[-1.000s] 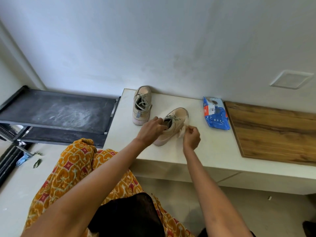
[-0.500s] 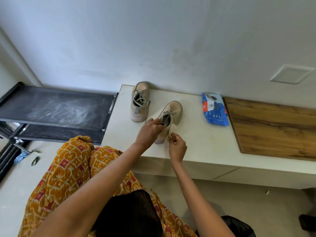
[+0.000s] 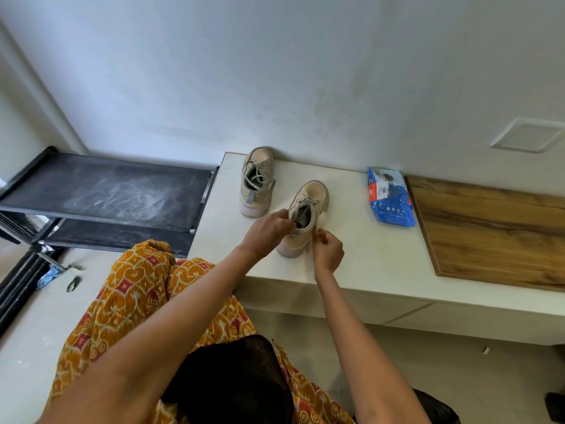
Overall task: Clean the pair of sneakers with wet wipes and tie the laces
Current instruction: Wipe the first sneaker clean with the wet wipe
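A person sits at a low white bench (image 3: 367, 264) set against a wall. The left hand (image 3: 269, 229) grips the heel collar of the nearer beige sneaker (image 3: 302, 215), steadying it. The right hand (image 3: 327, 252) pinches a pale wet wipe (image 3: 321, 220) against that shoe's right side. The second sneaker (image 3: 256, 182) stands farther back and to the left, its laces loose. A blue pack of wipes (image 3: 389, 198) lies to the right, near a wooden board (image 3: 495, 234). Cleaning appears to be underway on one shoe; neither shoe looks tied, so the other shoe's state and both sets of laces likely remain.
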### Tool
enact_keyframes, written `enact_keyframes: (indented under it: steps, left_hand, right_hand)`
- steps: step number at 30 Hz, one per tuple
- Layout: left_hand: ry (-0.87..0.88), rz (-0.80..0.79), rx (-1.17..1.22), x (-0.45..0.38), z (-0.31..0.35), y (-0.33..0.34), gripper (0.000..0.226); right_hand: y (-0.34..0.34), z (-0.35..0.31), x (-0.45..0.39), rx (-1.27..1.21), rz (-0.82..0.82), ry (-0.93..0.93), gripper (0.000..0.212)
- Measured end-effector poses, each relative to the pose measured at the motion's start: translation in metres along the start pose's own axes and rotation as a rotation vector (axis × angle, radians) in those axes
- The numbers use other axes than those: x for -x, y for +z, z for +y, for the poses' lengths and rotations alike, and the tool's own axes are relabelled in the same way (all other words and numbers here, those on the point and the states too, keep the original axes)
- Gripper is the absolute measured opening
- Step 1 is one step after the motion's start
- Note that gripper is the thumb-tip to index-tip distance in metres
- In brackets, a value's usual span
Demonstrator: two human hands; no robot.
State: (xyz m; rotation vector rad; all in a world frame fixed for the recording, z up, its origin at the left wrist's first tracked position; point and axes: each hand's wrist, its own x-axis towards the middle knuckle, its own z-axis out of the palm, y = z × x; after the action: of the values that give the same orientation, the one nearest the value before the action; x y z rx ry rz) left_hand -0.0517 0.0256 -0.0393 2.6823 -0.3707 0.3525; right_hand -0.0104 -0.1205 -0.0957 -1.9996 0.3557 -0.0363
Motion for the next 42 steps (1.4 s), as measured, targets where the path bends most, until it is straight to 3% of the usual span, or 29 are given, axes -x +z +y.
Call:
enact_keyframes:
  steps: [3,7,12,15,23,31,36,42]
  left_hand:
    - [-0.038,0.016,-0.025,-0.004,0.007,0.005,0.010]
    - [-0.100,0.039,0.011,0.000,0.010,0.010,0.012]
    - [-0.029,-0.005,-0.037,-0.002,0.013,0.005,0.013]
    - [0.026,-0.009,-0.081,-0.003,0.012,0.006,0.011]
    - [-0.007,0.087,-0.071,0.001,0.028,0.024,0.004]
    - [0.022,0.101,-0.088,0.009,0.029,0.023,0.006]
    - [-0.124,0.131,-0.012,0.010,0.037,0.030,0.004]
    - [-0.208,0.147,0.057,0.007,0.043,0.032,0.010]
  right_hand:
    - [0.001,0.008,0.020,-0.040,0.067,-0.024,0.021]
    - [-0.005,0.029,0.032,-0.018,-0.004,-0.077,0.017]
    - [-0.026,0.013,0.009,0.038,-0.032,-0.229,0.015]
    - [-0.028,0.004,0.000,0.025,-0.104,-0.171,0.020]
    - [-0.009,0.016,0.019,-0.026,0.089,-0.055,0.019]
    - [-0.024,0.032,0.045,0.005,0.006,-0.136,0.017]
    - [-0.031,0.003,0.015,-0.126,0.098,0.003,0.019]
    - [-0.014,-0.003,0.039,-0.171,0.140,0.020,0.021]
